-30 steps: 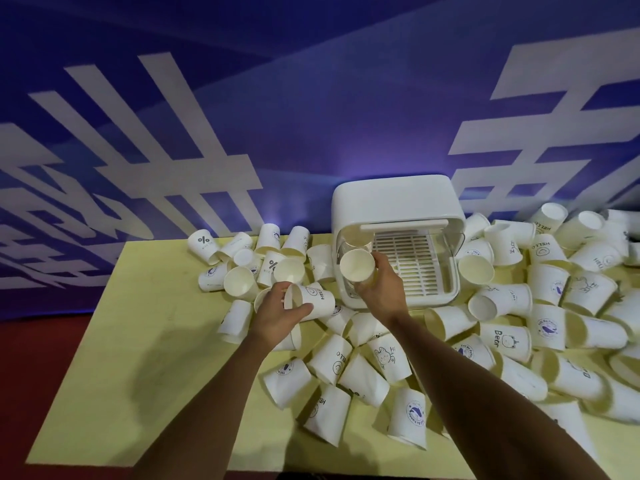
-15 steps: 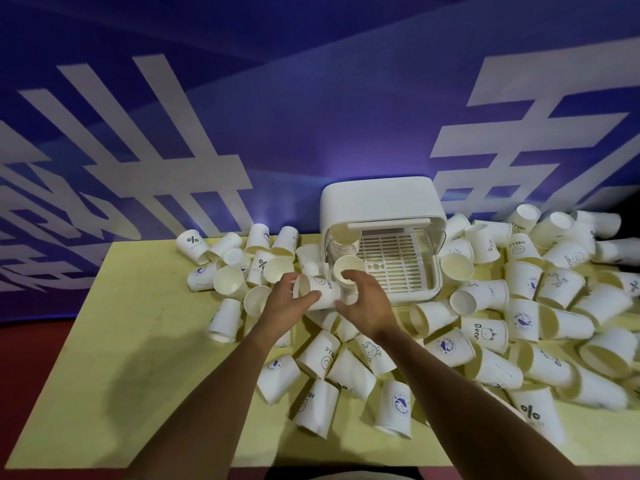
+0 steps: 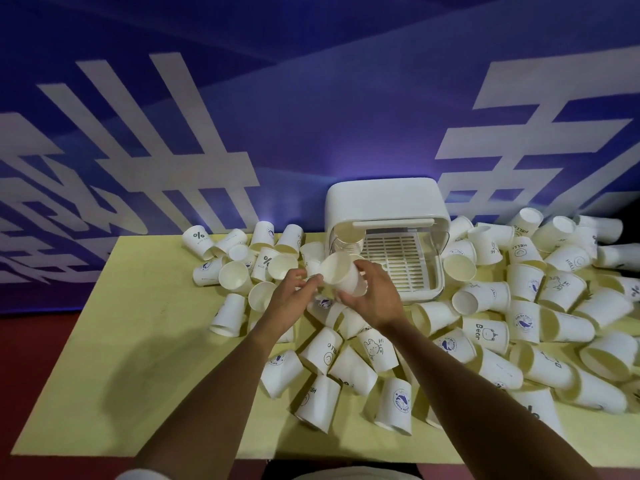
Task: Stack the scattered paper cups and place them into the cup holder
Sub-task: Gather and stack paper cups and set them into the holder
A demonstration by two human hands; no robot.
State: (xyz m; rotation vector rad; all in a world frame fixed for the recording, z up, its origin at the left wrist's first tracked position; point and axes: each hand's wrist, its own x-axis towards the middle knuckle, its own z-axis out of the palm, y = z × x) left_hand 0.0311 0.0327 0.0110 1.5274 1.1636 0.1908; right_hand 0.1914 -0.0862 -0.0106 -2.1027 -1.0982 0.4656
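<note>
I have both hands together just in front of the cup holder's left corner. My right hand [image 3: 372, 297] is wrapped around a white paper cup [image 3: 341, 273], which is tilted with its open mouth turned up and to the left. My left hand [image 3: 292, 296] is closed on the far end of what looks like a second cup [image 3: 313, 266] meeting the first; the fingers hide the join, so I cannot tell whether one sits inside the other.

The cup holder [image 3: 386, 202] is a white box with a rounded top, set at the far edge of the yellow table [image 3: 104, 358], its slatted tray [image 3: 394, 263] exposed in front. A stack of cups [image 3: 346, 237] stands in its left rear corner.

Loose paper cups lie all around: a cluster [image 3: 242, 258] left of the holder, some upright, some on their sides; a heap [image 3: 554, 299] spreading to the right; and more tipped over [image 3: 332, 372] between and below my forearms. Several carry prints such as "HELLO", "Bear" and a percent sign. Behind the table hangs a blue backdrop [image 3: 311, 116] with large white characters.
</note>
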